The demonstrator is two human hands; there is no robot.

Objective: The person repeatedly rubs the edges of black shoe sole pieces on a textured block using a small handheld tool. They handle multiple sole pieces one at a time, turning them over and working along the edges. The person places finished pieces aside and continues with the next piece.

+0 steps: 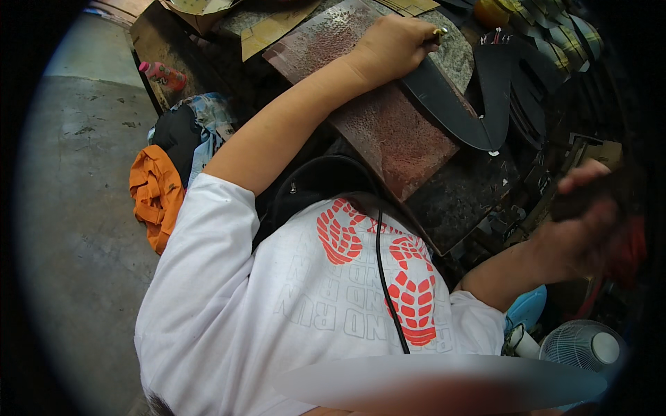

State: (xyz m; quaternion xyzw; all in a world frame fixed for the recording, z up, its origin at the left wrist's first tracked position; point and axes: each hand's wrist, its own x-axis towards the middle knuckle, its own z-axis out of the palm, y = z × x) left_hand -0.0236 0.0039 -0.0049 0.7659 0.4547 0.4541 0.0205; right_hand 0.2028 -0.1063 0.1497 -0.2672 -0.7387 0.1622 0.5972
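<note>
My left hand [399,48] is closed in a fist over a reddish-brown, worn board [388,132]. A small brass-coloured end [440,32] pokes out at its fingers; the rest of that thing is hidden. Just below this hand lies a long black curved piece [444,104], flat on the board, meeting another black strip [494,97] in a V-shaped point. Off to the right, my right hand [579,232] is raised and smeared by motion. Its fingers seem to be round a dark object [596,194], too blurred to name.
A round grey stone-like surface [454,52] shows beyond the board. More black strips [531,76] are heaped at the far right. Orange cloth [156,194] and a pink bottle [165,75] are at the left. A fan [583,345] stands at the lower right.
</note>
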